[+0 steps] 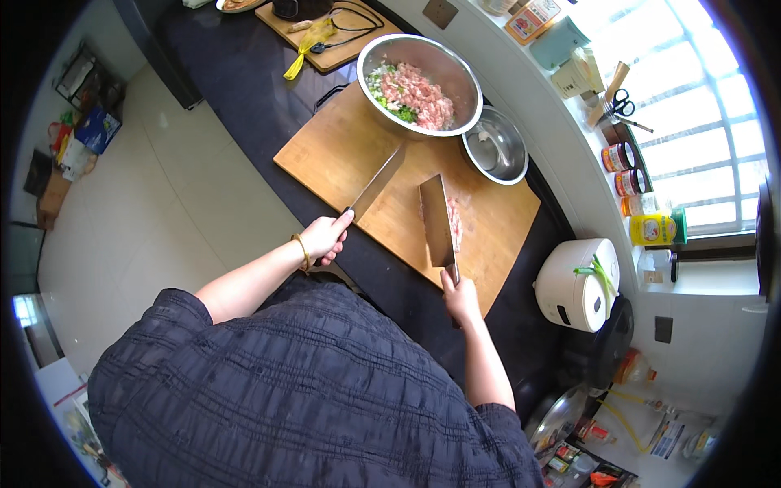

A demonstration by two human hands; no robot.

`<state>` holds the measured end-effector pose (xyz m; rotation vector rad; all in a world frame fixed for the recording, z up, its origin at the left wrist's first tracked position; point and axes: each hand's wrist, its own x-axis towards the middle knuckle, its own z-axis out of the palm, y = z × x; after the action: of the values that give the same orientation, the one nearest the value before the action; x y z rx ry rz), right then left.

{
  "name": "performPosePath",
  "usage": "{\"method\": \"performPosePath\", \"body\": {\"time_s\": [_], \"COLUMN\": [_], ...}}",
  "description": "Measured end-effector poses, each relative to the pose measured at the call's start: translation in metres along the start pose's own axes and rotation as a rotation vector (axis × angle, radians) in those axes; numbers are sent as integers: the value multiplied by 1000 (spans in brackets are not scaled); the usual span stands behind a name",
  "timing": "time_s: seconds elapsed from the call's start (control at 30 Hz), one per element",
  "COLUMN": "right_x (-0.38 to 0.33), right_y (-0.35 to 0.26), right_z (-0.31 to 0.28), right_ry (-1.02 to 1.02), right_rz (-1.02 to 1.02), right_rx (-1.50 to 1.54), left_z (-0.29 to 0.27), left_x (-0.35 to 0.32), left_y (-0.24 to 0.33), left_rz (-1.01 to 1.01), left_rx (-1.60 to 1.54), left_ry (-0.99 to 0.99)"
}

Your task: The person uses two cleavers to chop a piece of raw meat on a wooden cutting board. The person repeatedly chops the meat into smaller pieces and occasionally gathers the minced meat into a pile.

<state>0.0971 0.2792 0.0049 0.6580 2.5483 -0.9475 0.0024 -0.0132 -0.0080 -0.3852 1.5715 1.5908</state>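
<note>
My left hand (322, 239) is closed round the handle of a kitchen knife (381, 176), its blade slanting over the wooden cutting board (325, 154). In my right hand (461, 299) I grip a cleaver (438, 220) by its handle, the broad blade pointing away from me over the board. A little minced meat (455, 223) lies along the right side of the cleaver, partly hidden by the blade. At the board's far edge stands a steel bowl (465, 71) holding minced meat and chopped green and white pieces. Beside it sits a smaller steel bowl (521, 154).
A white rice cooker (571, 281) with green onion on its lid stands to the right. Behind, a window ledge carries jars (625, 182), a yellow container (653, 230) and scissors (623, 102). Another wooden board (358, 53) with a yellow bag (307, 47) lies at the far left of the counter.
</note>
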Motion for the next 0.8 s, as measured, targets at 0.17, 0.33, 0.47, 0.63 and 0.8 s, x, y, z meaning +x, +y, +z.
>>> {"method": "performPosePath", "body": {"time_s": [0.17, 0.33, 0.47, 0.63, 0.8], "right_x": [-7, 2, 4, 23, -2], "right_y": [-25, -7, -38, 7, -53], "right_z": [-12, 5, -15, 14, -25], "right_ry": [146, 98, 153, 143, 99], "right_rz": [-133, -109, -137, -65, 31], "right_rx": [51, -191, 7, -179, 126], "left_z": [-4, -3, -8, -8, -13], "left_x": [-2, -8, -6, -6, -5], "left_y": [-2, -3, -1, -1, -2], "left_rz": [-11, -9, -11, -15, -10], "left_rx": [-12, -8, -3, -20, 9], "left_ry": [-24, -11, -4, -41, -25]}}
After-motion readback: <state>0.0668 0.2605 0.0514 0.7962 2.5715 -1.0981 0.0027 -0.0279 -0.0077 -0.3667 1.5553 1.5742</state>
